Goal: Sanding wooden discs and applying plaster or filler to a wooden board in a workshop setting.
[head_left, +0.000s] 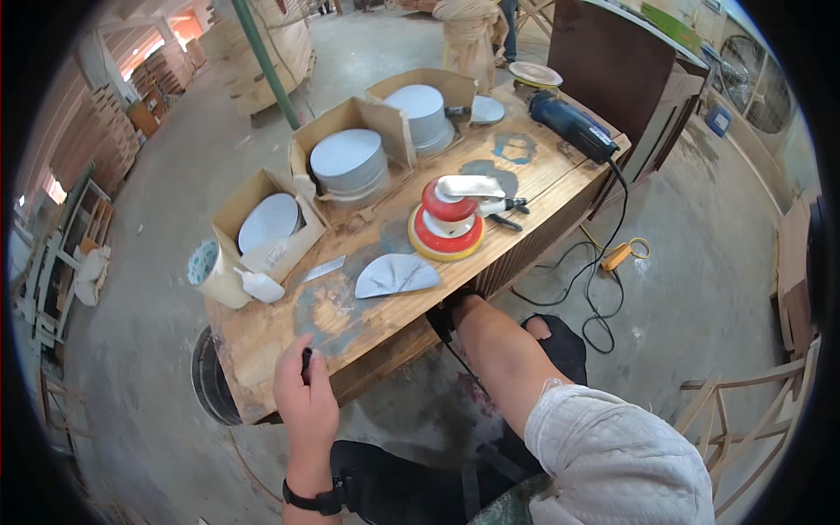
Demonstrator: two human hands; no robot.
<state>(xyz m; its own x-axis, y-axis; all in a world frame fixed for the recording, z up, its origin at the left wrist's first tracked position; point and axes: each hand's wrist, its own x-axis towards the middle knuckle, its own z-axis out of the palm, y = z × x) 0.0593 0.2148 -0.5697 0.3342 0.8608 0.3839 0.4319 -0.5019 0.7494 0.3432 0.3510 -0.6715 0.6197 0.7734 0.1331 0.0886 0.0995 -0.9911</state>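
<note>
"How is the left grip (304,404)?"
"It holds a small black object (306,366); the sander (442,213) stands on the desk (254,367), ahead and right."
"The right grip?"
"Hidden by the desk; I cannot tell."

From where I stand, the person's left hand (304,398) is at the bench's (249,350) near left edge, pinching something small and black (306,366). The right arm (500,343) reaches to the near edge, its hand hard to make out. A red sander (448,229) sits by a folded disc (396,276); grey discs (346,156) fill boxes (398,131) beyond, a blue grinder (570,122) far right.
</note>
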